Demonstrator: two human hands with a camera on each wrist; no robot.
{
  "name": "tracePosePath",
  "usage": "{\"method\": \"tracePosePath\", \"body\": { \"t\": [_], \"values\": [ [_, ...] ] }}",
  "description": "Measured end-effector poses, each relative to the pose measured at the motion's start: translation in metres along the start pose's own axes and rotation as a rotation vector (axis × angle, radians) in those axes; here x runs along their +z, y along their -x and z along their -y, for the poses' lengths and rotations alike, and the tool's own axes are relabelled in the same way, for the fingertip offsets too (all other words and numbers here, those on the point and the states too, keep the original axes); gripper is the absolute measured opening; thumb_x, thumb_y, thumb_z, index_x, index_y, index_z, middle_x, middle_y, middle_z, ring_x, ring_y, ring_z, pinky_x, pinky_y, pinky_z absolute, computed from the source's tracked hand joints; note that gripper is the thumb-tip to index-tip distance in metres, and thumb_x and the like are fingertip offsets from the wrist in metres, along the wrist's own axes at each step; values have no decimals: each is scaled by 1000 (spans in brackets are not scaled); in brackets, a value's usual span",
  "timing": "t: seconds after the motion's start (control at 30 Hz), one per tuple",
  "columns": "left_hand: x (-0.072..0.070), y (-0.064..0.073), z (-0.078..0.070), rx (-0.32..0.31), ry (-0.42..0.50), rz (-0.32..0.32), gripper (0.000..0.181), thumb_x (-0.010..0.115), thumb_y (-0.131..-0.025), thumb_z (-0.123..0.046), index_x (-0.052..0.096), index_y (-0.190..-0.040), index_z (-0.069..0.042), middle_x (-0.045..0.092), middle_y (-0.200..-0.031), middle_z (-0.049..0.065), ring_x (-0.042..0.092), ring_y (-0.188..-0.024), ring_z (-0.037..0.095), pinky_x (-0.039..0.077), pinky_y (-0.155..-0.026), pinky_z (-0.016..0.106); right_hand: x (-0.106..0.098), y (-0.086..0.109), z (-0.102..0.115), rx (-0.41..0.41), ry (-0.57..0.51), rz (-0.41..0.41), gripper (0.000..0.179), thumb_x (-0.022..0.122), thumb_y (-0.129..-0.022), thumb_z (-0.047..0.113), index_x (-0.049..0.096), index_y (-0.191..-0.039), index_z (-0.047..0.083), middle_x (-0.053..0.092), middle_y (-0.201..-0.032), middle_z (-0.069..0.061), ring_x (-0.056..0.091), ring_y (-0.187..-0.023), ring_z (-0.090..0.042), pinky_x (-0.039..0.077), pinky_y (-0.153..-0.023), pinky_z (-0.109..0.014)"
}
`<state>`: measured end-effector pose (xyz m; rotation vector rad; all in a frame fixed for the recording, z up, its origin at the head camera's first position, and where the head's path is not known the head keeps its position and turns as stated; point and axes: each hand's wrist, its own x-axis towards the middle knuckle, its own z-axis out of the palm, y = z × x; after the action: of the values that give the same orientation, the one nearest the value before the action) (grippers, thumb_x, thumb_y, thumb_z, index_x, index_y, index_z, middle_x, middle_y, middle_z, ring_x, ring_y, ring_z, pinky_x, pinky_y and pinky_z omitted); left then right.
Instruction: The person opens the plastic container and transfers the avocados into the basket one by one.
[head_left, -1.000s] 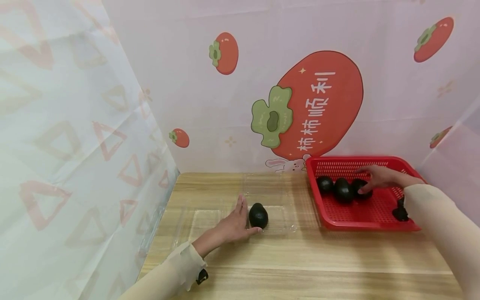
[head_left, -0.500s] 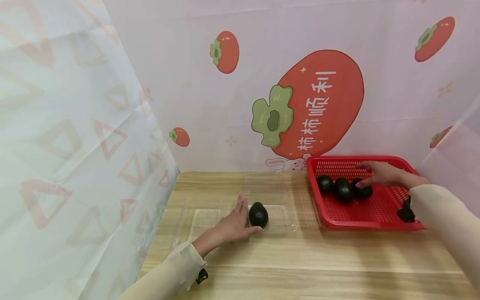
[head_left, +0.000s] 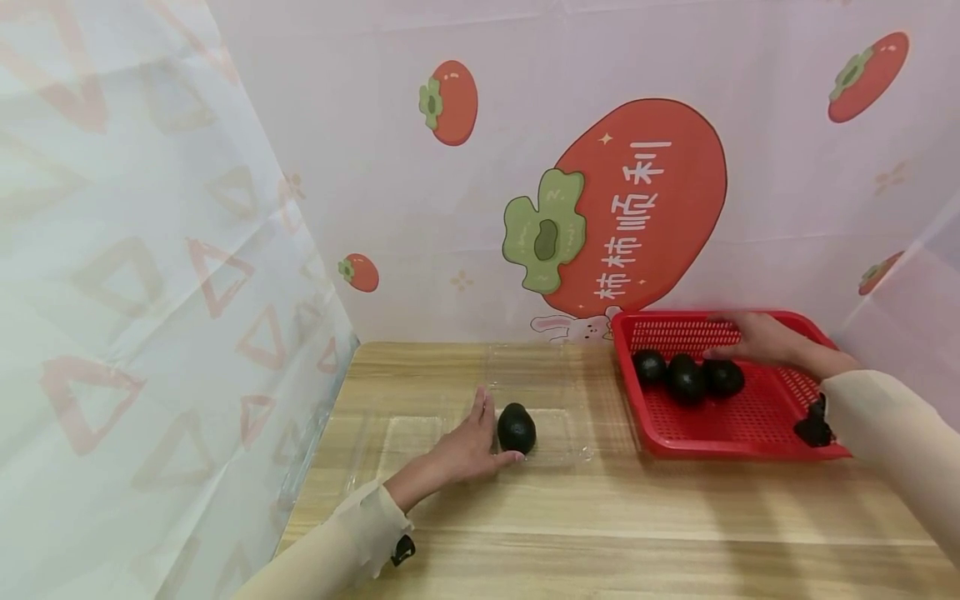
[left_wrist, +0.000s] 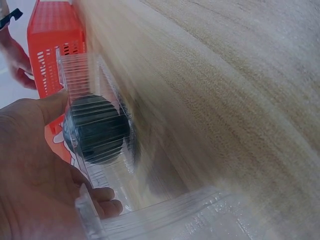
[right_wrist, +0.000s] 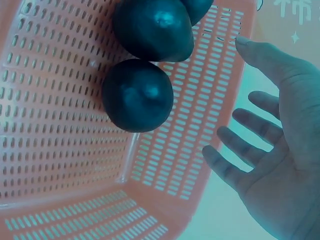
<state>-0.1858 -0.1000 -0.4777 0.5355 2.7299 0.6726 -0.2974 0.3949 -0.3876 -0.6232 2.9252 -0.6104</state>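
Note:
A dark avocado [head_left: 517, 429] sits in a clear plastic container [head_left: 562, 437] on the table. My left hand [head_left: 467, 450] rests against the container's left side, fingers extended and thumb along its front; the avocado shows through the ribbed wall in the left wrist view. Over the back of the red basket [head_left: 742, 454], my right hand [head_left: 765, 337] is spread and holds nothing. Just below it in the basket lie several avocados, the nearest avocado [right_wrist: 137, 95] apart from its fingers in the right wrist view.
The container's clear lid [head_left: 528, 367] stands behind, toward the wall. Another clear container [head_left: 412, 437] lies at the left, partly behind the left hand. A printed cloth [head_left: 420, 192] backs the wooden table [head_left: 570, 525], and a pale cloth [head_left: 165, 333] hangs on the left.
My right hand has lifted off the rightmost avocado in the basket and drawn back and up toward the back rim, leaving it there. The left hand has stayed in place.

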Motion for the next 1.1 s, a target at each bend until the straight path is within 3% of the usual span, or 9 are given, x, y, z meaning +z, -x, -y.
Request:
{"method": "tracePosePath", "body": {
  "t": [0.2, 0.47, 0.8, 1.1],
  "values": [
    [1, -1, 1, 11, 1, -4, 116, 71, -97, -59, 6, -166, 8, -3, -174, 28, 46, -146, 46, 58, -70, 40, -1, 0, 11, -9, 3, -29, 63, 88, -89, 26, 61, -137, -5, 73, -120, -17, 68, -104, -30, 60, -88, -57],
    [0, -1, 1, 15, 14, -5, 116, 72, -97, -58, 7, -166, 8, -2, -174, 28, 48, -144, 45, 53, -61, 35, -3, -2, 32, -14, -28, -51, 77, 87, -89, 35, 54, -147, -3, 69, -131, -22, 67, -115, -40, 58, -93, -63],
    [1, -2, 3, 8, 20, -5, 116, 72, -96, -58, 8, -166, 8, -3, -175, 27, 52, -141, 45, 53, -61, 36, 6, -10, 61, -114, -62, -81, 67, 89, -88, 31, 61, -143, 4, 73, -127, -12, 68, -111, -29, 57, -96, -62],
    [0, -1, 2, 8, 32, 4, 115, 72, -97, -57, 6, -167, 7, -4, -175, 27, 56, -137, 44, 53, -63, 35, 15, -14, 92, -121, -28, -53, 78, 89, -88, 32, 54, -150, 3, 63, -140, -21, 60, -126, -42, 51, -101, -68]
  ]
}}
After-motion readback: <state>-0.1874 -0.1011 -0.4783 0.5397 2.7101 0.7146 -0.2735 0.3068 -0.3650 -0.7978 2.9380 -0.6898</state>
